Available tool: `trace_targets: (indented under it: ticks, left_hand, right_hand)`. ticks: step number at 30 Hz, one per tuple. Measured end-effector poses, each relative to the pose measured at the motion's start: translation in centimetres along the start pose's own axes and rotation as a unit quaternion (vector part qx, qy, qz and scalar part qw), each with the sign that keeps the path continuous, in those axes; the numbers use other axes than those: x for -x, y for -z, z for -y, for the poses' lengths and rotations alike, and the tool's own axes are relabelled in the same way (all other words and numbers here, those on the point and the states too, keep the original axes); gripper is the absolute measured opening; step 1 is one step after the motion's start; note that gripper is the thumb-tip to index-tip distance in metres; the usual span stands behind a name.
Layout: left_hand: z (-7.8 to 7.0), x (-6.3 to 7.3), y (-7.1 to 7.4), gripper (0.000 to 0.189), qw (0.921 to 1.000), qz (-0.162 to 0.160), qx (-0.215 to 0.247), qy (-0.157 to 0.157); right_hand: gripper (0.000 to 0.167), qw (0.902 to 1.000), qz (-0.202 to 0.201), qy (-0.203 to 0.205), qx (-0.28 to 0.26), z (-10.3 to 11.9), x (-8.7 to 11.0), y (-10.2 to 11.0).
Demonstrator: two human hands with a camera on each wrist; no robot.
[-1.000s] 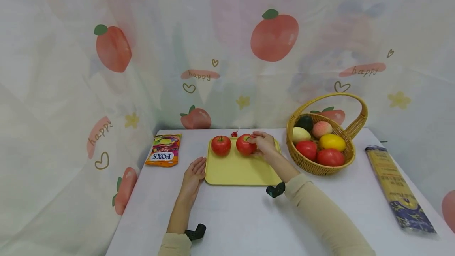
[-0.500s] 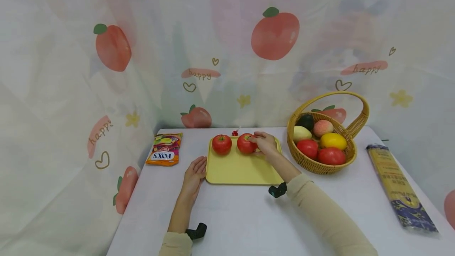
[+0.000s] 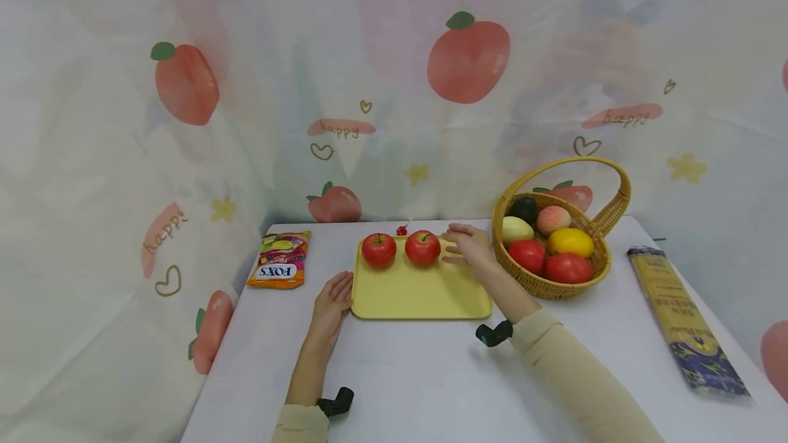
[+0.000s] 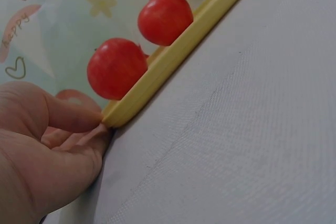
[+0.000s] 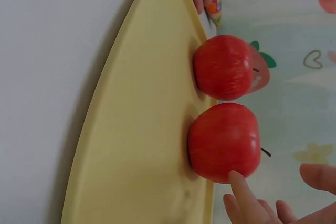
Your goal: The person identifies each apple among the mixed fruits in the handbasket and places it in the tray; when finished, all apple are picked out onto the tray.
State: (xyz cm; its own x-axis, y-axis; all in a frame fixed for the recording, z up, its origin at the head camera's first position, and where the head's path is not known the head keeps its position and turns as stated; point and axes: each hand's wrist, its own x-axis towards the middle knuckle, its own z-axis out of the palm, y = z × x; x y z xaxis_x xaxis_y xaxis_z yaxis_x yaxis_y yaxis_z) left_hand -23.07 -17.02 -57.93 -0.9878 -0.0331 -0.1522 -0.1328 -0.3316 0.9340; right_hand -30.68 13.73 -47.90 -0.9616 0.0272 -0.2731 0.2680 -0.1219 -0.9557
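Note:
Two red apples stand side by side on a yellow tray (image 3: 418, 296), the left apple (image 3: 378, 251) and the right apple (image 3: 423, 248). My left hand (image 3: 330, 303) is at the tray's left edge; in the left wrist view, its thumb and fingers pinch the rim. Just right of the right apple, my right hand (image 3: 470, 248) hovers over the tray with its fingers spread and nothing held. One fingertip (image 5: 237, 178) overlaps the apple's side in the right wrist view; whether it touches is hard to tell.
A wicker basket (image 3: 542, 288) with several fruits stands right of the tray, its handle raised. Candy in an orange bag (image 3: 280, 262) lies at the left. A long yellow and blue packet (image 3: 686, 320) lies along the right edge. A tiny red item (image 3: 401, 230) is behind the tray.
My right hand has let go of the right apple and moved a little to the right. The left hand stays at the tray's edge, and both apples keep their places.

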Motion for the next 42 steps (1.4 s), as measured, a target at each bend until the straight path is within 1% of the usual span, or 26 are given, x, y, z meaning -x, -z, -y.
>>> trace_targets:
  ticks: [5,8,11,14,17,23,25,27,31,34,36,39,42]
  left_hand:
    - [-0.2,0.1,0.0,0.062,1.0,0.003,-0.005,-0.001]
    - [-0.2,0.1,0.1,0.062,1.0,0.006,-0.003,0.001]
    - [-0.1,0.2,0.1,0.061,1.0,0.006,-0.002,0.005]
    - [-0.1,0.2,0.1,0.062,1.0,0.005,-0.004,0.007]
    - [-0.1,0.3,0.1,0.062,1.0,0.004,-0.004,0.006]
    - [0.0,0.3,0.1,0.063,1.0,0.002,-0.004,0.007]
    - [0.0,0.3,0.0,0.063,1.0,-0.001,0.0,0.009]
    - [0.0,0.3,0.0,0.063,1.0,0.003,-0.002,0.006]
    - [0.0,0.4,0.0,0.062,0.9999,0.005,-0.003,0.01]
    - [0.0,0.5,0.0,0.062,0.9999,0.008,-0.005,0.006]
    - [-0.1,0.5,0.0,0.062,0.9999,0.014,-0.006,-0.002]
    - [-0.1,0.5,0.0,0.062,0.9999,0.011,-0.001,-0.002]
    - [-0.1,0.4,0.0,0.062,1.0,0.009,0.003,0.001]
  right_hand:
    - [0.049,0.9997,0.019,0.013,-0.012,1.7,1.5,1.1]
    - [0.049,0.9991,0.029,0.026,-0.013,2.4,2.4,2.1]
    - [0.048,0.9982,0.038,0.038,-0.027,3.1,3.0,3.2]
    - [0.047,0.9976,0.039,0.047,-0.034,3.7,3.7,4.0]
    - [0.048,0.9975,0.038,0.055,-0.023,4.4,4.3,5.0]
    - [0.047,0.9963,0.035,0.077,0.016,5.2,5.4,7.4]
    - [0.048,0.9958,0.035,0.083,0.017,5.4,5.7,8.1]
    - [0.05,0.9953,0.039,0.088,0.013,5.7,5.9,8.8]
    - [0.053,0.9954,0.037,0.087,0.016,6.1,6.2,10.2]
    - [0.053,0.9965,0.032,0.072,0.028,6.5,6.5,11.1]
    - [0.054,0.9968,0.028,0.061,0.045,6.8,6.6,11.6]
    - [0.055,0.9957,0.022,0.051,0.075,7.2,6.9,12.4]
    - [0.055,0.9933,0.01,0.054,0.102,7.4,7.1,13.2]
